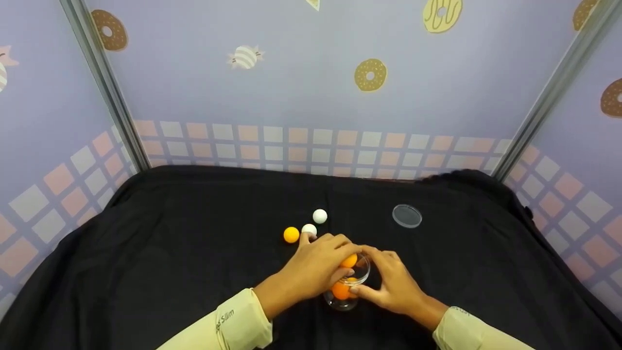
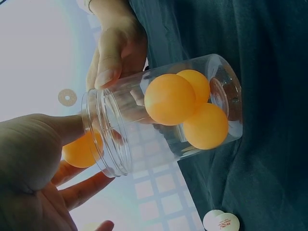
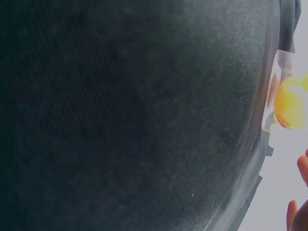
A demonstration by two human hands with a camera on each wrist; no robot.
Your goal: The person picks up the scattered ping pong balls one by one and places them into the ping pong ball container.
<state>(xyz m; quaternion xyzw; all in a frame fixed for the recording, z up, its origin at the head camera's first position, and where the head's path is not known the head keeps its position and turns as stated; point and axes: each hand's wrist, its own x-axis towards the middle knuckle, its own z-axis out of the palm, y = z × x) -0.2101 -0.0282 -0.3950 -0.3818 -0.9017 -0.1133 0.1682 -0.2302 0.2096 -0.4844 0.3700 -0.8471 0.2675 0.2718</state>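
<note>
A clear plastic jar (image 2: 154, 149) stands on the black cloth, its mouth uncovered. Inside it lie several orange ping-pong balls (image 2: 170, 100), close to the base. My right hand (image 1: 396, 284) grips the jar near the rim, thumb on the near side. Over the mouth, my left hand (image 1: 311, 267) holds another orange ping-pong ball (image 2: 82, 151) between thumb and fingers, right at the rim. In the right wrist view, only the jar's lower part (image 3: 270, 103) and a few fingertips (image 3: 303, 168) show at the right edge.
Two white ping-pong balls (image 1: 319, 216) and one loose orange ball (image 1: 291, 235) lie just beyond my left hand. A round clear lid (image 1: 407, 216) rests farther back on the right. Patterned panels (image 1: 311, 87) enclose the cloth-covered table (image 1: 204, 218) at the back and sides.
</note>
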